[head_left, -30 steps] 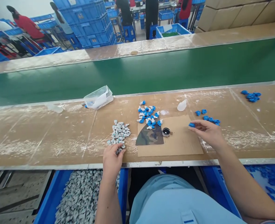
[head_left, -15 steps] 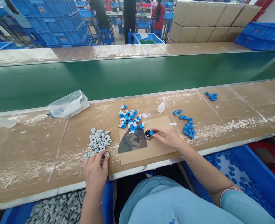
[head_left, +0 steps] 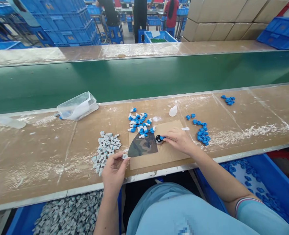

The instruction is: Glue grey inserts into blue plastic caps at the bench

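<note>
Between the thumb and fingers of my left hand [head_left: 114,174] is a small grey-white plastic piece [head_left: 125,156], just right of a pile of similar grey pieces [head_left: 107,148]. My right hand [head_left: 180,141] pinches a small blue plastic piece [head_left: 162,138] at the rim of a small round pot of dark liquid [head_left: 158,139]. The pot stands on a cardboard sheet [head_left: 149,162], beside a camouflage-patterned fan-shaped sheet [head_left: 142,145]. Joined blue-and-white pieces [head_left: 141,124] lie in a cluster behind that sheet. Loose blue pieces [head_left: 203,134] are scattered to the right.
A clear plastic tub [head_left: 78,107] stands at the table's far edge, before a green conveyor belt [head_left: 134,76]. A white bulb-shaped item [head_left: 173,111] lies behind the cardboard. Below the table edge are a bin of grey pieces [head_left: 68,212] and a blue bin [head_left: 277,173].
My left hand has moved right, away from the grey pile, with one grey-white piece in its fingers. My right hand stays at the pot with the blue piece. The view has shifted slightly.
</note>
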Demonstrator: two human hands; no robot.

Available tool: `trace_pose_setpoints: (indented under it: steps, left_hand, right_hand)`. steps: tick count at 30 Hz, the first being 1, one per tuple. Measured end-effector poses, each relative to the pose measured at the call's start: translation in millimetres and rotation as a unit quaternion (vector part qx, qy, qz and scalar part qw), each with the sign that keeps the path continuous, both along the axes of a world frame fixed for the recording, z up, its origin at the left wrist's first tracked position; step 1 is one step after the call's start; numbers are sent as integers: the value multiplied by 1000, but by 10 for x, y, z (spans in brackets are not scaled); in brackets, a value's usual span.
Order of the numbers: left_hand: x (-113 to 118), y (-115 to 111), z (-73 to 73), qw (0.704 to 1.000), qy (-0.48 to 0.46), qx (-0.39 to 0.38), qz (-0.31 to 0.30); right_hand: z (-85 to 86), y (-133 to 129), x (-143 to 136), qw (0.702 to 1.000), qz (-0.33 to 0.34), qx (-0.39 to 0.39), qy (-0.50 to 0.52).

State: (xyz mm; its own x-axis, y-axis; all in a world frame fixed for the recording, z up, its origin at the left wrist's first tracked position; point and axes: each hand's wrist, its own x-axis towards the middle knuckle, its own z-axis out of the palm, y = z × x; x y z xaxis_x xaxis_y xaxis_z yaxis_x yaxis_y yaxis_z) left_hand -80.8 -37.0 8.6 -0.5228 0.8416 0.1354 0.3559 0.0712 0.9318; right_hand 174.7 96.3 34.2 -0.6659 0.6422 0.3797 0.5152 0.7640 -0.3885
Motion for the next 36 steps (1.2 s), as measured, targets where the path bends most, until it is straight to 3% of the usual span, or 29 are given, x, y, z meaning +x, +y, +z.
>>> trace_pose_setpoints:
  steps: [4,11,22,26,29,32,36]
  left_hand:
    - [233,84,16,989,-145,20,-29]
    - [428,160,13,966,-249,-3,-70]
    - [581,211,19,952,-296,-22,-80]
    - [656,256,30,946,-314,-32,-81]
    - [722,296,34,942,-324,-27,-84]
    - [782,332,47,940,-329,-23,-88]
    - [835,359,89,936,-332,-30,-109]
  right_hand:
    - [5,-1,7,1000,1,-8,0]
    - [18,-15,9,1000,-6,-23,0]
    - [28,-33,-21,999,-19,-43,18]
    - [55,-83,-27,988,-61,-99,98]
    - [90,-138,-38,967,-84,-182,155]
    - [126,-204,-62,946,-73,-254,188]
    - [150,-290,-108,942,-40,-264,203]
